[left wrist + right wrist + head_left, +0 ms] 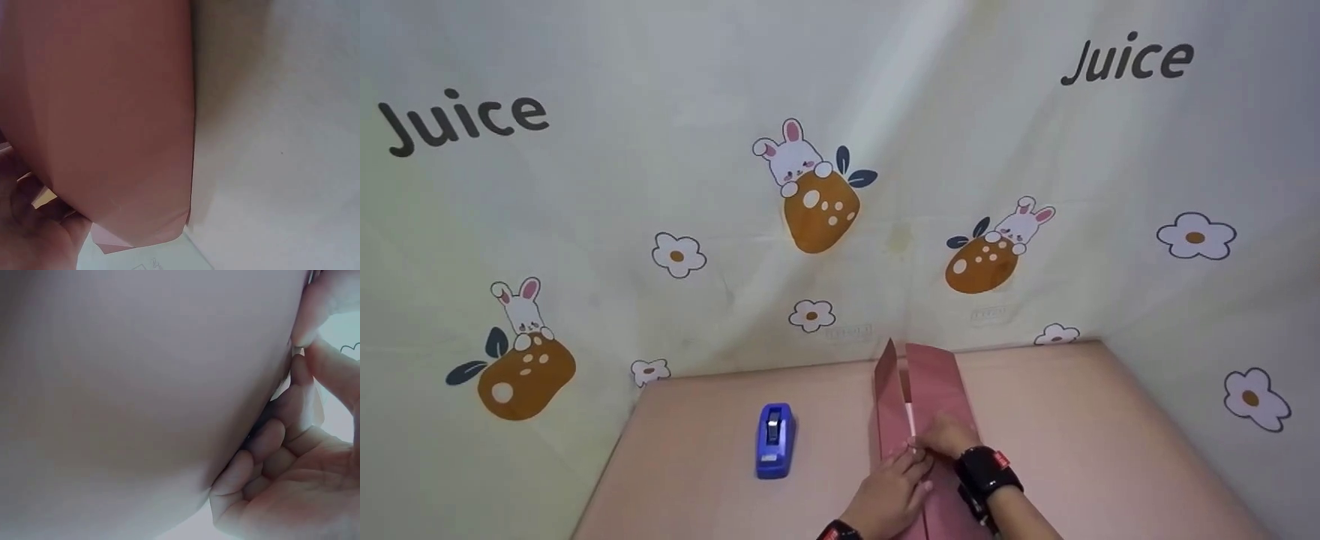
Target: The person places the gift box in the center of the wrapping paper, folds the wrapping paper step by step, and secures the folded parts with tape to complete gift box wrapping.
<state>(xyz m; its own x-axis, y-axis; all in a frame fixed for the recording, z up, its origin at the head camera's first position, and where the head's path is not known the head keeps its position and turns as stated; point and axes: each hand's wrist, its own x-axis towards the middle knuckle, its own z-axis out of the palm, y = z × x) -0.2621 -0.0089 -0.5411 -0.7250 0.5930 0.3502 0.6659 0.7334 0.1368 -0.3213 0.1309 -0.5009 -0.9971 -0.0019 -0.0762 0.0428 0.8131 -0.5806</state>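
Note:
A folded pink paper lies lengthwise, its two side flaps standing partly up along a centre seam. A narrow white strip shows in that seam, running down to my fingertips. My left hand holds the near part of the left flap, its fingers bent at the seam; in the left wrist view they meet the edge of the pink sheet. My right hand reaches in from the right with curled fingers. Its thumb and forefinger pinch at the strip's near end, right beside the left fingertips; the pinched bit is mostly hidden.
A blue tape dispenser stands on the pale pink tabletop, left of the paper. Behind the table hangs a light curtain printed with rabbits, fruit and flowers. Dark bands circle both wrists.

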